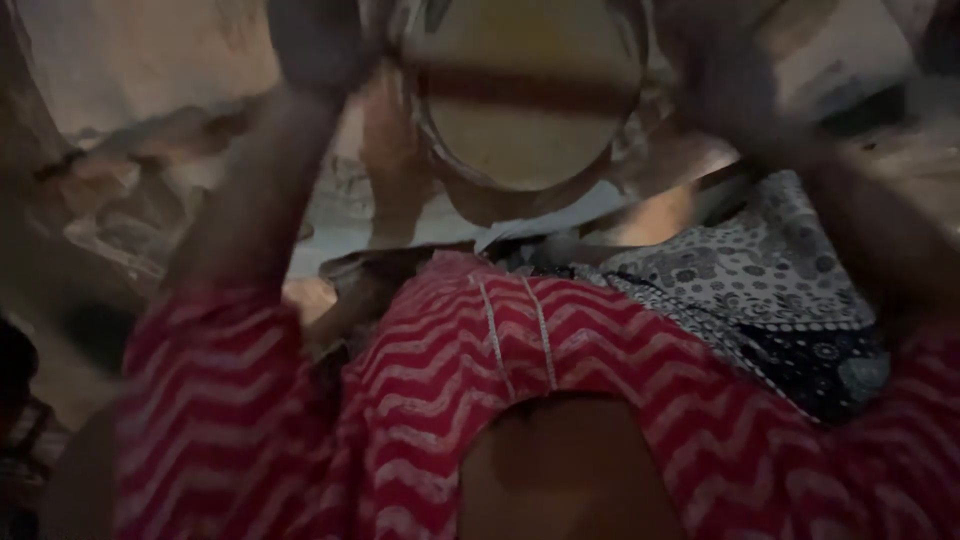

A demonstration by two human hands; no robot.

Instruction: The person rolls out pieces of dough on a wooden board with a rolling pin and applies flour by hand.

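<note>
Both hands, left hand [320, 50] and right hand [725, 65], seem closed on a round sieve [525, 100], though blur hides the fingers. Keeping it level would probably help.

The round sieve [525, 100] is looking like wood at its rim, with a pale matt mesh. The red zigzag dress [500, 380] is looking like soft matt cloth. The dotted cloth [770, 280] is looking soft too
</note>
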